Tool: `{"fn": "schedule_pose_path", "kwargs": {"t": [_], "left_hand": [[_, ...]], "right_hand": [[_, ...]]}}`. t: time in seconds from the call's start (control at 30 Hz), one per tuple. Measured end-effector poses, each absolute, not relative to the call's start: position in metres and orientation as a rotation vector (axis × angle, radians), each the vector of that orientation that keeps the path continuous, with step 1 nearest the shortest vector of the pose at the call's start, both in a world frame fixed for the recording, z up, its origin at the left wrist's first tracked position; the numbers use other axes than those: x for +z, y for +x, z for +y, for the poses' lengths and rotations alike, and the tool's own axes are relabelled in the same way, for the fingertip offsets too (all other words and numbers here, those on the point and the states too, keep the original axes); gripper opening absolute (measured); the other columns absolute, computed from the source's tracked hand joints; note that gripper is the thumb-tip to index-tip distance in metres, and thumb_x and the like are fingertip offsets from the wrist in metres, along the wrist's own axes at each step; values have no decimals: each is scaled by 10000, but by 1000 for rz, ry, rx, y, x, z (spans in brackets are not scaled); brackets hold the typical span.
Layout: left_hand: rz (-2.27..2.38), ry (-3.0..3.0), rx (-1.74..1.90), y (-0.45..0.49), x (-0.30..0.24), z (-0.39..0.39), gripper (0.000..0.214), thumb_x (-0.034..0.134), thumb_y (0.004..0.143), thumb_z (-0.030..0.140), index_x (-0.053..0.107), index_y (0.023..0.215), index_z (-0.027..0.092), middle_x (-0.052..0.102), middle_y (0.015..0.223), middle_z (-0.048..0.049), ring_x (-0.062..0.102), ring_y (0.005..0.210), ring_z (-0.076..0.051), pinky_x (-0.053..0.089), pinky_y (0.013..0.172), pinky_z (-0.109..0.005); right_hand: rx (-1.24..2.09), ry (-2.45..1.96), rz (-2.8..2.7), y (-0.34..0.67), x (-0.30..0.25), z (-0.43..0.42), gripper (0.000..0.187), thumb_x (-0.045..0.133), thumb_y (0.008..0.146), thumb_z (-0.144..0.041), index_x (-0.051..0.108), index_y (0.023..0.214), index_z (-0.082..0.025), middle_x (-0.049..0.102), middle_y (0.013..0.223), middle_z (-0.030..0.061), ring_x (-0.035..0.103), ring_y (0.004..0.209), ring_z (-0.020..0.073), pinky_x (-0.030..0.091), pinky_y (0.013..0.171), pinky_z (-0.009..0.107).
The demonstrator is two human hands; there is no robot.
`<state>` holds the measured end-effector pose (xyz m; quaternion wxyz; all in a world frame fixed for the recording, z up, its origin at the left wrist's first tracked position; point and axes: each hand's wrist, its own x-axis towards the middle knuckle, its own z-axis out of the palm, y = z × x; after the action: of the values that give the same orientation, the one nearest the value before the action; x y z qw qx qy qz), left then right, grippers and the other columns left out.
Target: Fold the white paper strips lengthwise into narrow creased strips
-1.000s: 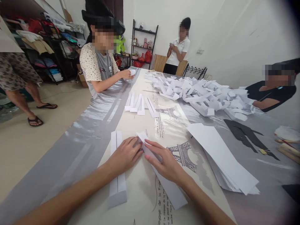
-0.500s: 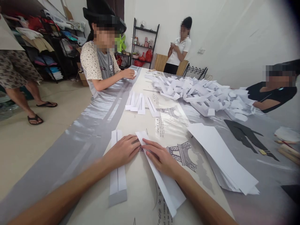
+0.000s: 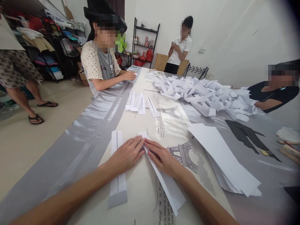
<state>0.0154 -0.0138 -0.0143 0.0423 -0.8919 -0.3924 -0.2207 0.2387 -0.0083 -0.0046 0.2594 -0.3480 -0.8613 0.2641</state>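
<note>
A person's two bare hands meet at the centre of the frame over a white paper strip (image 3: pixel 172 192) that slants toward the lower right, with a narrow fold along its left edge. The left hand (image 3: pixel 127 153) has its fingers close together, tips at the strip's upper end; whether they grip or only press cannot be told. The right hand (image 3: pixel 164 157) holds the strip, thumb and fingers narrowed on the folded edge.

Left of centre, a folded strip (image 3: pixel 118 184) lies partly beneath the left forearm. Above the hands lie several smaller folded strips (image 3: pixel 140 104). Right of centre is a fanned stack of flat white sheets (image 3: pixel 225 159); above it, a large heap of folded papers (image 3: pixel 199 90). The hands work on a cream table runner (image 3: pixel 136 203) printed with Eiffel Towers, over a shiny grey tablecloth (image 3: pixel 82 134).

At upper left, a co-worker (image 3: pixel 100 67) in a dotted-sleeved top sits with hands near the table edge. A person in a white shirt (image 3: pixel 179 50) stands at upper centre; another in black (image 3: pixel 269 93) is at right.
</note>
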Motion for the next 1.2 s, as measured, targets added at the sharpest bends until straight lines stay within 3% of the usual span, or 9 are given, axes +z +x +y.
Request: {"fn": "schedule_pose_path", "kwargs": {"t": [0.2, 0.37, 0.53, 0.9, 1.1, 1.2], "left_hand": [[-1241, -2736, -643, 16, -15, -13, 438, 356, 1089, 358, 510, 1402, 93, 601, 1380, -191, 546, 1321, -312, 461, 1096, -493], [-1244, -2741, -577, 17, -12, -14, 461, 346, 1087, 343, 518, 1373, 25, 588, 1365, -231, 540, 1316, -336, 460, 1093, -505], [-1193, -2731, -636, 16, -18, -14, 477, 321, 1092, 348, 499, 1411, 41, 566, 1420, -236, 513, 1363, -334, 458, 1107, -512], [-1285, -2725, -598, 20, -10, -16, 405, 381, 1073, 328, 524, 1347, 66, 621, 1296, -206, 556, 1288, -317, 468, 1073, -481], [-1219, -2745, -596, 15, -17, -10, 466, 350, 1080, 347, 482, 1397, 32, 515, 1466, -237, 453, 1414, -335, 403, 1144, -478], [-1203, -2779, -550, 13, -15, -8, 446, 349, 1084, 345, 497, 1383, 49, 544, 1440, -224, 476, 1393, -325, 393, 1137, -476]], "right_hand": [[689, -959, -2366, 239, -5, -7, 461, 425, 1066, -289, 460, 1525, -284, 468, 1570, 42, 420, 1461, 223, 383, 1215, 487], [695, -949, -2388, 240, -3, -7, 454, 428, 1067, -284, 465, 1519, -280, 461, 1575, 37, 417, 1462, 218, 382, 1216, 491], [707, -956, -2426, 240, 6, -8, 440, 414, 1072, -277, 481, 1507, -297, 474, 1568, 27, 440, 1450, 224, 407, 1200, 499], [712, -949, -2460, 239, 8, -9, 449, 368, 1086, -272, 444, 1528, -293, 431, 1597, 15, 403, 1472, 204, 380, 1217, 492], [673, -944, -2468, 239, 8, -10, 453, 355, 1093, -275, 425, 1539, -298, 418, 1605, 12, 396, 1476, 197, 377, 1223, 473], [630, -942, -2502, 239, 7, -10, 464, 351, 1091, -274, 404, 1552, -293, 411, 1610, 17, 393, 1478, 199, 383, 1222, 462]]}}
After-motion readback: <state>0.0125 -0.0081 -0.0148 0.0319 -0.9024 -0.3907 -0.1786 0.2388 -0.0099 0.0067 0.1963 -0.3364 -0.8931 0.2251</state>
